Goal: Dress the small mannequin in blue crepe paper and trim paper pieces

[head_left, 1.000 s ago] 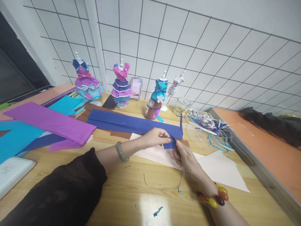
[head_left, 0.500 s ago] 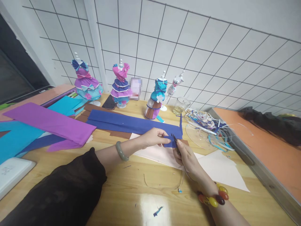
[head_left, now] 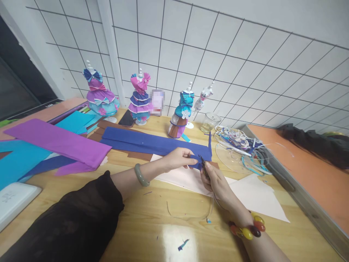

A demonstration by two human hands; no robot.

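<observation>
My left hand point(head_left: 178, 159) pinches a small dark blue paper piece point(head_left: 196, 162) above the wooden table point(head_left: 152, 222). My right hand point(head_left: 215, 180) is closed round small dark scissors point(head_left: 203, 166), whose tips meet the blue piece. Both hands hover over a white paper sheet point(head_left: 245, 196), just in front of a long dark blue crepe paper strip point(head_left: 152, 142). A green bangle is on my left wrist, a beaded bracelet on my right.
Three dressed mini mannequins point(head_left: 139, 97) and a bare one stand by the tiled wall. Purple paper point(head_left: 58, 141) and teal sheets lie left, a white tray point(head_left: 12, 198) at the near left. A glass cup point(head_left: 209, 122) and a clear plate of ribbon scraps point(head_left: 240, 149) sit right.
My hands have stayed nearly in place; the small blue piece has turned slightly between my left fingers and the scissor tips.
</observation>
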